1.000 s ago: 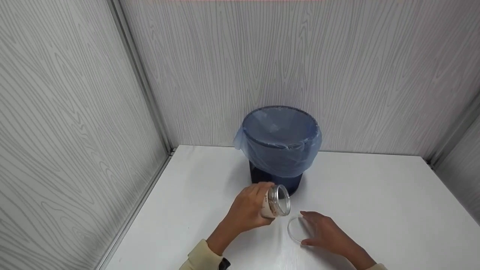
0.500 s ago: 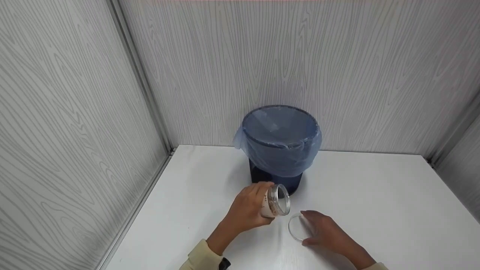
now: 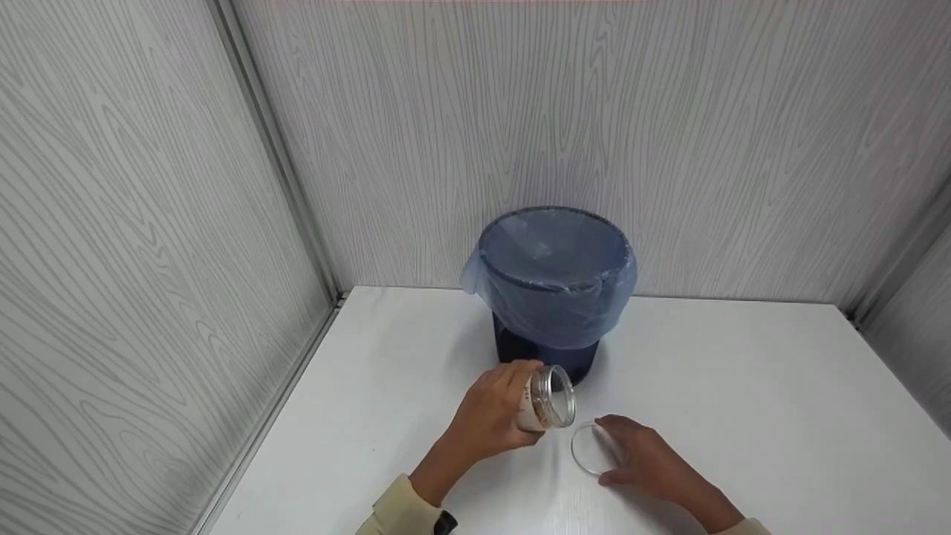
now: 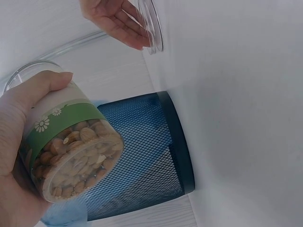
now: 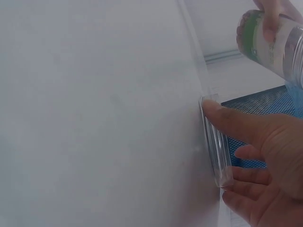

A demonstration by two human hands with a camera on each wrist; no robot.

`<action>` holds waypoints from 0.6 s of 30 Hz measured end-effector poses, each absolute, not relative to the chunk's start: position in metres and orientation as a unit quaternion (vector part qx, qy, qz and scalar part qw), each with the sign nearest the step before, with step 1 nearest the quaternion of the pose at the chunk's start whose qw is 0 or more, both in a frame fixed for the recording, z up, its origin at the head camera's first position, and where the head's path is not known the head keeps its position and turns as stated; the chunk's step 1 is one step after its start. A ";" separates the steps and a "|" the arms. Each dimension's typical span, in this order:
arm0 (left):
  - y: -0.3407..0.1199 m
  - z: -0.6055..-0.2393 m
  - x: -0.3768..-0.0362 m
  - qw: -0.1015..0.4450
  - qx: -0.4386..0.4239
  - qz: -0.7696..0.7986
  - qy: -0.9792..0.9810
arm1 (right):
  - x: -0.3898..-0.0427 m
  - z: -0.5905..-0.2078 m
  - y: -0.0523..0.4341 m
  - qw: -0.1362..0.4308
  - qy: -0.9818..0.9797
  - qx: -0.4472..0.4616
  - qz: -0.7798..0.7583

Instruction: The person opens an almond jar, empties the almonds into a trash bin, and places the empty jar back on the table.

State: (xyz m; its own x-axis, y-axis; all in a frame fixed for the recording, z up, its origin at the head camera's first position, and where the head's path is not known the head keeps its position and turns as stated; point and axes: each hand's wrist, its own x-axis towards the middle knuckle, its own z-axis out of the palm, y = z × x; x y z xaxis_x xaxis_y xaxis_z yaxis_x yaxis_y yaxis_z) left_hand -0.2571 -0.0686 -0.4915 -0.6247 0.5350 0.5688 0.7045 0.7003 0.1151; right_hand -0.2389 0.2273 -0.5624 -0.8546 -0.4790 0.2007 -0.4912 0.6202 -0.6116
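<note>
My left hand (image 3: pixel 490 417) grips a clear jar of almonds (image 3: pixel 547 398) with a green flowered label (image 4: pixel 71 151), lifted off the white table (image 3: pixel 743 416). The jar is tilted and its open mouth faces right. Just right of it, a clear round lid (image 3: pixel 584 449) lies flat on the table. My right hand (image 3: pixel 645 461) holds the lid by its rim (image 5: pixel 215 142), thumb on the far edge and fingers on the near edge. In the right wrist view the jar (image 5: pixel 277 42) hangs above the lid.
A dark blue mesh bin (image 3: pixel 553 275) lined with a pale blue bag stands at the back middle of the table, just behind the jar. Grey wood-grain walls close in the left, back and right sides.
The right hand and the lid have shifted very slightly away from me. The left hand and the jar have stayed in place.
</note>
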 end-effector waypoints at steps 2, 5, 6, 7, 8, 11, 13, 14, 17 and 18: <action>-0.068 -0.492 -0.257 0.255 -0.349 -0.168 -0.886 | -0.239 -0.563 0.228 0.013 -0.900 0.274 0.338; -0.067 -0.494 -0.256 0.255 -0.351 -0.172 -0.884 | -0.240 -0.564 0.229 0.025 -0.900 0.287 0.328; -0.066 -0.494 -0.256 0.255 -0.352 -0.172 -0.884 | -0.240 -0.563 0.229 0.030 -0.898 0.293 0.326; -0.066 -0.495 -0.256 0.254 -0.352 -0.172 -0.884 | -0.240 -0.563 0.230 0.034 -0.897 0.296 0.327; -0.066 -0.495 -0.256 0.253 -0.353 -0.173 -0.884 | -0.241 -0.561 0.230 0.034 -0.895 0.295 0.331; -0.066 -0.497 -0.256 0.251 -0.353 -0.174 -0.884 | -0.244 -0.554 0.232 0.027 -0.892 0.284 0.350; -0.066 -0.498 -0.256 0.251 -0.353 -0.176 -0.884 | -0.245 -0.547 0.233 0.022 -0.892 0.269 0.362; -0.066 -0.498 -0.256 0.252 -0.353 -0.177 -0.884 | -0.246 -0.544 0.233 0.022 -0.895 0.261 0.362; -0.068 -0.499 -0.257 0.256 -0.352 -0.178 -0.883 | -0.249 -0.533 0.235 0.039 -0.900 0.248 0.356; -0.068 -0.499 -0.257 0.257 -0.352 -0.178 -0.882 | -0.250 -0.529 0.235 0.049 -0.902 0.244 0.354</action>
